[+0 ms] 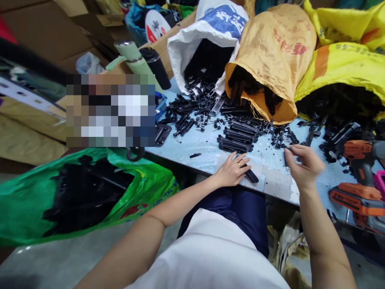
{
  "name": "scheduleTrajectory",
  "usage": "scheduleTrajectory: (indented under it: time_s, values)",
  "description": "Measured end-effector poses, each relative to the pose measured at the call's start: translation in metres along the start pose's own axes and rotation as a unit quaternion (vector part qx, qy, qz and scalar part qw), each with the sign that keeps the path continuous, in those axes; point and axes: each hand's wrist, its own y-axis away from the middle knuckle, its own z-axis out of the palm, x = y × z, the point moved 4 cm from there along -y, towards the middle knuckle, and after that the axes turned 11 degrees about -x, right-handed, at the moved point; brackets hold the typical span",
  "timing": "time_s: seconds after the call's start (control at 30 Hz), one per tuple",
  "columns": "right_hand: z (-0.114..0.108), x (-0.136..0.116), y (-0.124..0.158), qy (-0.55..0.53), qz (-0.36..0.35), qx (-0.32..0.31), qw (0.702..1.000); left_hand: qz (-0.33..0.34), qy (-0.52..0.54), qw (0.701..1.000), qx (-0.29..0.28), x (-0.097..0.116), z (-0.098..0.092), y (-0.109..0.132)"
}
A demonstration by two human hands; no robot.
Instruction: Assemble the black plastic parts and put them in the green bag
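Observation:
My left hand lies near the front edge of the pale blue table, its fingers curled over a long black plastic bar that pokes out to the right. My right hand hovers a little to the right, its fingers pinched on a small dark part that is blurred and hard to make out. Just beyond both hands sits a row of stacked black bars and a scatter of small black pins.
Open sacks of black parts lie tipped on the table: white, orange, yellow. A green bag of black parts sits at the left. Orange cordless drills lie at the right. Flasks stand behind.

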Motion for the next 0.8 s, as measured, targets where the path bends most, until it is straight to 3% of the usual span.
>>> scheduleTrajectory:
  time_s: [0.13,0.33,0.57,0.8]
  values:
    - [0.034,0.032,-0.013,0.014,0.028,-0.036,0.999,0.049,-0.019,0.993,-0.108,0.007,0.002,-0.015]
    - [0.061,0.084,-0.021,0.028,0.104,-0.113,0.988,0.063,-0.056,0.982,-0.172,0.007,0.010,-0.028]
    - [0.063,0.102,-0.028,0.042,0.129,-0.180,0.974,0.073,-0.070,0.976,-0.191,0.005,0.013,-0.033]
    - [0.069,0.105,-0.036,0.068,0.128,-0.213,0.966,0.079,-0.082,0.974,-0.198,0.007,0.011,-0.035]
